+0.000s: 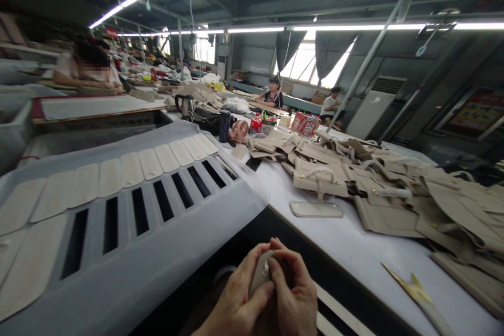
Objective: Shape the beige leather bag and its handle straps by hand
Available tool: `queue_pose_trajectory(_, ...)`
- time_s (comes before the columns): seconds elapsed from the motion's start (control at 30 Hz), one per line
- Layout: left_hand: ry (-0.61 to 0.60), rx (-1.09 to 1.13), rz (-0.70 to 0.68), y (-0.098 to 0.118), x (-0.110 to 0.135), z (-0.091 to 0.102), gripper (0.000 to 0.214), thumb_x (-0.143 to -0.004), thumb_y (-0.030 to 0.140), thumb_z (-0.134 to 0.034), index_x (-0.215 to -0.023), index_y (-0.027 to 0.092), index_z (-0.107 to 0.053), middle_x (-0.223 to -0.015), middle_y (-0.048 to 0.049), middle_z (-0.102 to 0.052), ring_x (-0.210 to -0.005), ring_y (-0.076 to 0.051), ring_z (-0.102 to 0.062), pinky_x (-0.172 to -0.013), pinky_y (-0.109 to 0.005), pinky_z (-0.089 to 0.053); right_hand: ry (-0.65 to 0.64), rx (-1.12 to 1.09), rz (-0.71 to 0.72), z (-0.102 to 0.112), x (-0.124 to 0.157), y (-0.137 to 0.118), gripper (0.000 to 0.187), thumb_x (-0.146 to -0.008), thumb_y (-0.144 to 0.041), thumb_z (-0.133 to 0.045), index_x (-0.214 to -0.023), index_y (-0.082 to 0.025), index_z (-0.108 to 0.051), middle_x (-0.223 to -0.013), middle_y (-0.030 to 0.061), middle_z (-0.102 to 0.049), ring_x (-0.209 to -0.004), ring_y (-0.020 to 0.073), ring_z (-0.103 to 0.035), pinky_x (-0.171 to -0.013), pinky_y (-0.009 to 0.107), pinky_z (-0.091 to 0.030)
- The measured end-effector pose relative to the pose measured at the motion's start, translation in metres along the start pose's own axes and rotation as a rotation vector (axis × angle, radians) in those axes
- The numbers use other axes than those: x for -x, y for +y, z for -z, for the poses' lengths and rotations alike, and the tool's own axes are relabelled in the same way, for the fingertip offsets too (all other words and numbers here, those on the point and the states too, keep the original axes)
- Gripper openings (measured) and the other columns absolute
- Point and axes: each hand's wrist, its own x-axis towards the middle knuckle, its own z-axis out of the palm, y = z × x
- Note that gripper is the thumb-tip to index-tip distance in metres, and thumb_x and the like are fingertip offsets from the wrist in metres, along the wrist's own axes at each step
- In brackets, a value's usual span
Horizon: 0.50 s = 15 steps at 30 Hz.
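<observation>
Low in front of me, both my hands are closed around a beige leather piece (pixel 258 275) with a rounded top end. My left hand (pixel 240 294) holds its left side, thumb across the front. The right hand (pixel 293 289) grips the other side, its thumb pressed by a small shiny whitish spot (pixel 265 269) on the leather; I cannot make out what that spot is. The lower part of the piece is hidden by my fingers. A flat, rounded beige-framed rectangle (pixel 316 209) lies on the white table (pixel 275 184) ahead.
Beige leather bag parts (pixel 386 215) with wrapped handles pile up on the right. A gold pointed tool (pixel 409 283) lies near the table edge. Pale leather strips (pixel 129 169) line a grey slotted surface (pixel 153 241) at left. Other people (pixel 272 95) sit farther back.
</observation>
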Motion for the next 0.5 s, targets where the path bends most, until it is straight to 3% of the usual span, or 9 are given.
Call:
queue_pose_trajectory(0.17,-0.001,0.026,0.020,0.002,0.000,0.000,0.050,-0.093,0.030,-0.054,-0.142,0.026,-0.045,-0.146,-0.0052,-0.050,-0.133,-0.026,-0.047,-0.111,-0.035,-0.037,-0.057,0.031,0.005,0.001,-0.003,-0.002,0.020,-0.084,-0.041,-0.063,-0.095,-0.025,-0.065,-0.126,0.0079,-0.064,-0.130,0.0276,-0.048,-0.111,0.047,-0.036)
queue_pose_trajectory(0.23,0.025,0.029,0.037,0.003,0.001,-0.001,0.050,-0.093,0.030,-0.055,-0.142,0.026,-0.046,-0.145,-0.0048,-0.052,-0.132,-0.026,-0.048,-0.112,-0.033,-0.036,-0.071,0.036,-0.016,-0.001,-0.004,-0.005,0.021,-0.084,-0.042,-0.063,-0.095,-0.025,-0.065,-0.124,0.0070,-0.065,-0.125,0.0264,-0.054,-0.107,0.042,-0.042)
queue_pose_trajectory(0.3,0.126,0.012,0.074,0.005,0.002,-0.001,0.048,-0.092,0.032,-0.057,-0.139,0.026,-0.051,-0.141,-0.0044,-0.056,-0.130,-0.025,-0.050,-0.111,-0.031,-0.036,-0.098,0.027,-0.044,-0.002,-0.005,-0.008,0.024,-0.083,-0.045,-0.064,-0.095,-0.024,-0.065,-0.119,0.0071,-0.068,-0.113,0.0253,-0.062,-0.097,0.037,-0.050)
queue_pose_trajectory(0.4,0.284,-0.039,0.097,0.010,0.005,0.000,0.036,-0.091,0.037,-0.055,-0.123,0.023,-0.065,-0.123,-0.0058,-0.068,-0.114,-0.025,-0.061,-0.099,-0.028,-0.046,-0.081,0.035,-0.050,-0.006,-0.006,-0.010,0.034,-0.077,-0.051,-0.070,-0.094,-0.021,-0.066,-0.108,0.0076,-0.072,-0.098,0.0247,-0.068,-0.083,0.030,-0.056)
queue_pose_trajectory(0.5,0.290,-0.177,0.074,0.013,0.006,0.003,0.030,-0.088,0.036,-0.053,-0.095,0.019,-0.076,-0.090,-0.0061,-0.075,-0.085,-0.024,-0.067,-0.079,-0.027,-0.051,0.011,0.081,-0.020,-0.010,-0.006,-0.005,0.040,-0.071,-0.054,-0.074,-0.092,-0.021,-0.068,-0.101,0.0071,-0.075,-0.090,0.0252,-0.070,-0.074,0.027,-0.059)
